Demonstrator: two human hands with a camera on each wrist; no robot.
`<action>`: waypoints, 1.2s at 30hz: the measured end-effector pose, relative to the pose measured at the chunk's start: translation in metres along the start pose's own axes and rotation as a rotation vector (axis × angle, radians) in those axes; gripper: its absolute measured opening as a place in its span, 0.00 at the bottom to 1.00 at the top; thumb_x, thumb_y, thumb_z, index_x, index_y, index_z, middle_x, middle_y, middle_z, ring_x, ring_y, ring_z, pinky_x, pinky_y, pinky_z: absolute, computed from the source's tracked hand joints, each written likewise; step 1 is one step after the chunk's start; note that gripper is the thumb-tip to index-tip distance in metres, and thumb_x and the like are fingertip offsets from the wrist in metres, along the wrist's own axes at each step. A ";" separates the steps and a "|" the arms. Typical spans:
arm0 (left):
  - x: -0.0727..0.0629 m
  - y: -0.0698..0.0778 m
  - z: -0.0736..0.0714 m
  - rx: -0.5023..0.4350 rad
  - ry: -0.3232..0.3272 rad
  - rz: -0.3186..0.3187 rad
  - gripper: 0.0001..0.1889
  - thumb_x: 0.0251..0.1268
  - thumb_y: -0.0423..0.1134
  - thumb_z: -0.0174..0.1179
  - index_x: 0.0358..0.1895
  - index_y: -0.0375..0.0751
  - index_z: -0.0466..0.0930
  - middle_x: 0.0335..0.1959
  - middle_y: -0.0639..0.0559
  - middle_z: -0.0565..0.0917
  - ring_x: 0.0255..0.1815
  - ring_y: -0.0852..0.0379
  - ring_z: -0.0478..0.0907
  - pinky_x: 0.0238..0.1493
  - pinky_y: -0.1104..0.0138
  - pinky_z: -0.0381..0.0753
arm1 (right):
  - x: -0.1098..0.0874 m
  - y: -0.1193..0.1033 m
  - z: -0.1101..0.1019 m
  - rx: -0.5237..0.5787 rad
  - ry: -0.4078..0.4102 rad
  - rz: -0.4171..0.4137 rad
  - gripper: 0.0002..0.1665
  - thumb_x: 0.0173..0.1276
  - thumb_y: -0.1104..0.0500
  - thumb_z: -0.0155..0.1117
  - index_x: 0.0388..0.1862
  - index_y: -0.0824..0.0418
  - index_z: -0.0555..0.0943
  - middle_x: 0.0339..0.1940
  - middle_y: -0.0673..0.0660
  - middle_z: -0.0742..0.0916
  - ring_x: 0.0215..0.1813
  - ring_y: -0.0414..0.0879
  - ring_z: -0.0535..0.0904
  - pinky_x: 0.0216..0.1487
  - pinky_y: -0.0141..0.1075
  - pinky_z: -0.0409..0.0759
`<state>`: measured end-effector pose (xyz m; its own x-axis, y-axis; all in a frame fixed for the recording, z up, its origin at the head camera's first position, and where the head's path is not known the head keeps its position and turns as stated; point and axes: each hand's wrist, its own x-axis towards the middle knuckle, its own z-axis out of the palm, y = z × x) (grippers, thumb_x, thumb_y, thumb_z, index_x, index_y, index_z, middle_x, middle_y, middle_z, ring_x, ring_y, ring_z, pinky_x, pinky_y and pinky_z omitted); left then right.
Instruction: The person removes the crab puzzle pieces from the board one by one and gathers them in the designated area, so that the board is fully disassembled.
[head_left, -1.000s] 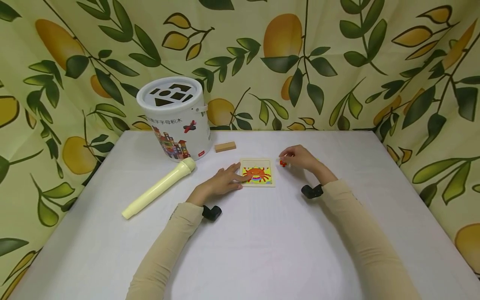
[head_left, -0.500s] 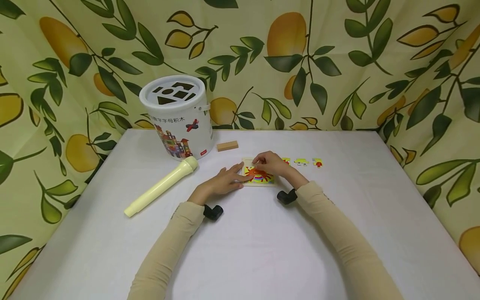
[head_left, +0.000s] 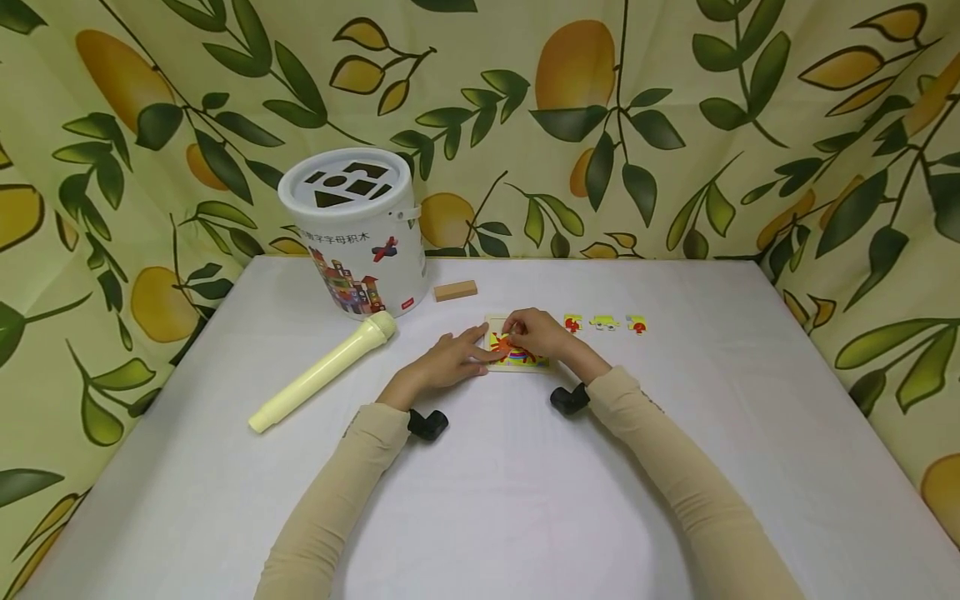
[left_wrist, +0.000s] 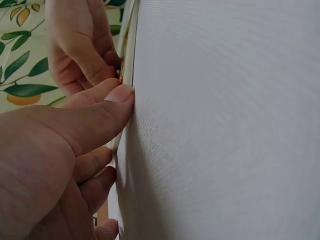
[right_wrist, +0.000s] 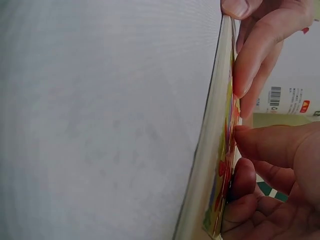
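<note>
A small square jigsaw puzzle [head_left: 525, 361] with an orange crab picture in a pale frame lies flat on the white table. My left hand [head_left: 444, 360] holds its left side, thumb at the near edge and index finger over the picture. Curled fingers of my right hand [head_left: 538, 333] reach onto the picture's upper part; in the right wrist view thumb and fingertips [right_wrist: 243, 172] touch its surface, a little apart. I cannot tell whether they pinch a piece. Three loose puzzle pieces lie in a row to the right: a red-patterned one [head_left: 572, 322], one with eyes [head_left: 603, 322], another red-patterned one [head_left: 637, 324].
A white bucket [head_left: 360, 242] with shape holes in its lid stands at the back left. Before it lies a cream toy microphone [head_left: 322, 372]; beside it lies a wooden block [head_left: 455, 290]. A patterned curtain [head_left: 480, 125] hangs behind the table.
My right hand has moved left from the loose pieces onto the puzzle, uncovering the row of three, and has stayed there since. My left hand has kept its place.
</note>
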<state>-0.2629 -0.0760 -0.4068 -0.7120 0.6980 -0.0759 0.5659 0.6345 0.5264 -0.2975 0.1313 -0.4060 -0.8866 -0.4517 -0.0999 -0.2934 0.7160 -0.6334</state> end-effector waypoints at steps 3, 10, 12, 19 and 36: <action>0.000 0.001 -0.001 -0.007 -0.003 -0.001 0.20 0.66 0.40 0.53 0.61 0.52 0.72 0.73 0.39 0.52 0.74 0.43 0.46 0.65 0.35 0.44 | 0.000 0.000 0.000 -0.009 0.008 -0.010 0.08 0.64 0.63 0.58 0.42 0.63 0.77 0.26 0.53 0.76 0.28 0.42 0.68 0.30 0.29 0.66; 0.001 0.002 -0.001 -0.019 -0.013 -0.011 0.20 0.65 0.40 0.53 0.61 0.52 0.72 0.73 0.39 0.51 0.74 0.43 0.45 0.65 0.36 0.43 | -0.003 -0.001 -0.001 -0.008 0.033 -0.031 0.09 0.64 0.62 0.59 0.42 0.63 0.76 0.30 0.56 0.78 0.32 0.45 0.71 0.35 0.31 0.68; 0.001 0.001 -0.001 -0.017 -0.015 -0.009 0.20 0.65 0.40 0.53 0.61 0.52 0.71 0.73 0.39 0.51 0.74 0.43 0.45 0.65 0.35 0.43 | -0.003 -0.001 -0.001 -0.011 0.038 -0.029 0.08 0.64 0.62 0.59 0.42 0.63 0.77 0.33 0.57 0.79 0.35 0.45 0.72 0.38 0.33 0.70; 0.002 0.001 0.000 -0.010 -0.017 -0.005 0.20 0.66 0.40 0.54 0.61 0.52 0.71 0.73 0.39 0.51 0.74 0.43 0.46 0.64 0.35 0.44 | -0.002 -0.002 0.002 -0.035 0.081 -0.057 0.09 0.62 0.63 0.62 0.40 0.65 0.78 0.36 0.58 0.82 0.37 0.46 0.75 0.40 0.33 0.73; 0.001 0.001 0.000 -0.009 -0.011 -0.007 0.19 0.66 0.41 0.53 0.61 0.52 0.72 0.73 0.39 0.51 0.74 0.45 0.46 0.65 0.35 0.43 | -0.002 0.003 0.002 0.049 0.099 -0.082 0.07 0.61 0.63 0.63 0.38 0.64 0.78 0.31 0.56 0.82 0.34 0.44 0.75 0.38 0.31 0.73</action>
<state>-0.2632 -0.0748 -0.4061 -0.7114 0.6972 -0.0889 0.5571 0.6365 0.5334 -0.2957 0.1333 -0.4087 -0.8921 -0.4508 0.0286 -0.3504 0.6508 -0.6736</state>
